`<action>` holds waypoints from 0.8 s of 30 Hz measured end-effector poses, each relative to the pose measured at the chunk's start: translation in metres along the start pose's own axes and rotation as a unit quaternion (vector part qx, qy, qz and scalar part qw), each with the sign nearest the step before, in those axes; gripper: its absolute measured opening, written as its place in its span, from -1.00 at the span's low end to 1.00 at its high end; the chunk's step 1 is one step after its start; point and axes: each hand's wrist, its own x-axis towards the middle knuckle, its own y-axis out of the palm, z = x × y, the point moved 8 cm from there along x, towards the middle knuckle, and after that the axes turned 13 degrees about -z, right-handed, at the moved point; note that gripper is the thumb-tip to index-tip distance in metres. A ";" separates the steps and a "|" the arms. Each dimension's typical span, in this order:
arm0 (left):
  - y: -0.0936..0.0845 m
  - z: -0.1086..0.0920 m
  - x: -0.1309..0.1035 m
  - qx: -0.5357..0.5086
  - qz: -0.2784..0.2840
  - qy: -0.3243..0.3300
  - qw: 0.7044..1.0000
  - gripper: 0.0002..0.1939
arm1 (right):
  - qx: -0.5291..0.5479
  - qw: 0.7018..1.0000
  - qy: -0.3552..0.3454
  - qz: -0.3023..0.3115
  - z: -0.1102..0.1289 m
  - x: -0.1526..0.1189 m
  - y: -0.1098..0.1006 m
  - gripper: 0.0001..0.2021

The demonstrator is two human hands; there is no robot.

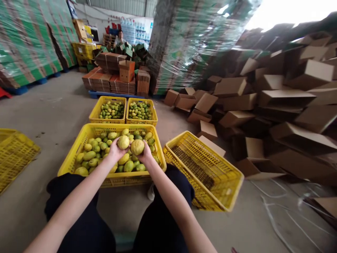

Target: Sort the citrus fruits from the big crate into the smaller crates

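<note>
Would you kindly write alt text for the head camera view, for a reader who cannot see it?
The person's left hand and right hand each hold a yellow fruit over a yellow crate of green and yellow fruit. Two more fruit-filled crates stand beyond it, another crate sits to its right, and cardboard boxes are heaped farther right.

No lettering, label, number or sign is legible here.

The grey floor [59, 93] ran back to a white wall [105, 14] below corrugated panelling [125, 7]. Film-wrapped stacks [28, 38] rose at the floor's far left corner, cartons [231, 86] sprawled along its right edge, and bright light [286, 12] glared above them.
</note>
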 end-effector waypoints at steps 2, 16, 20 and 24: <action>0.002 0.003 0.005 -0.002 0.005 -0.003 1.000 -0.57 | 0.002 1.000 0.012 -0.006 0.005 -0.004 -0.004 -0.68; 0.005 -0.001 -0.002 0.021 0.021 -0.041 0.999 -0.61 | 0.068 0.996 0.023 -0.051 0.025 -0.019 0.002 -0.92; -0.004 -0.007 -0.008 0.001 -0.009 -0.047 0.999 -0.56 | 0.036 0.995 0.055 -0.077 0.013 -0.022 0.009 -0.86; -0.010 -0.014 -0.017 -0.024 -0.020 -0.037 0.999 -0.60 | 0.001 0.993 0.077 -0.094 0.002 -0.025 0.015 -0.77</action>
